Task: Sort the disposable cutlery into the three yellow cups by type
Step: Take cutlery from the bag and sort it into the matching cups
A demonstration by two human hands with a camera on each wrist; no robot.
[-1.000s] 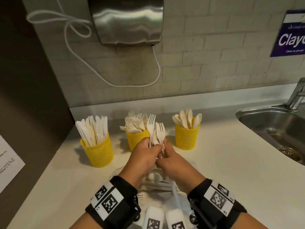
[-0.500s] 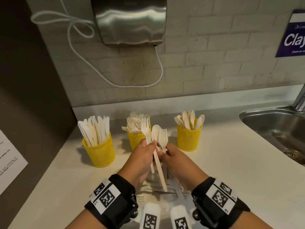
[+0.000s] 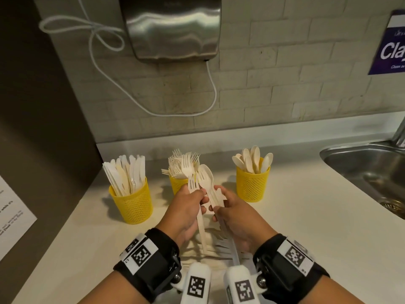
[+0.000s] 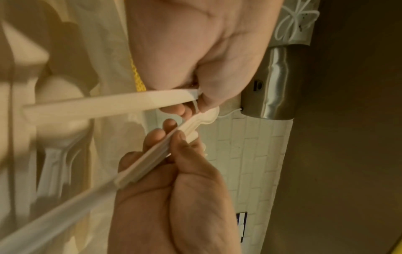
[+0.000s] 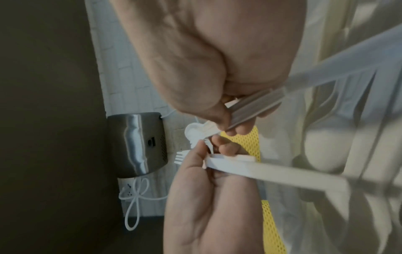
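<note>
Three yellow mesh cups stand in a row on the white counter (image 3: 306, 227): the knife cup (image 3: 133, 202) on the left, the fork cup (image 3: 176, 186) in the middle, half hidden by my hands, and the spoon cup (image 3: 252, 187) on the right. In front of the fork cup my left hand (image 3: 202, 193) pinches one white fork (image 3: 191, 184), its handle (image 4: 108, 103) slanting down. Close beside it, my right hand (image 3: 215, 207) grips a small bundle of handles (image 5: 256, 104) topped by a spoon (image 3: 207, 174) and a fork. Loose cutlery (image 3: 210, 244) lies under my wrists.
A steel hand dryer (image 3: 173, 27) hangs on the tiled wall above the cups, its white cord (image 3: 211, 88) looping down. A steel sink (image 3: 368, 172) is set into the counter at the right. A dark wall with a paper sheet (image 3: 13, 216) bounds the left.
Both hands have come down and toward me from the fork cup. A spoon now shows among the held forks, and my left hand has drawn one fork apart from the bundle.
</note>
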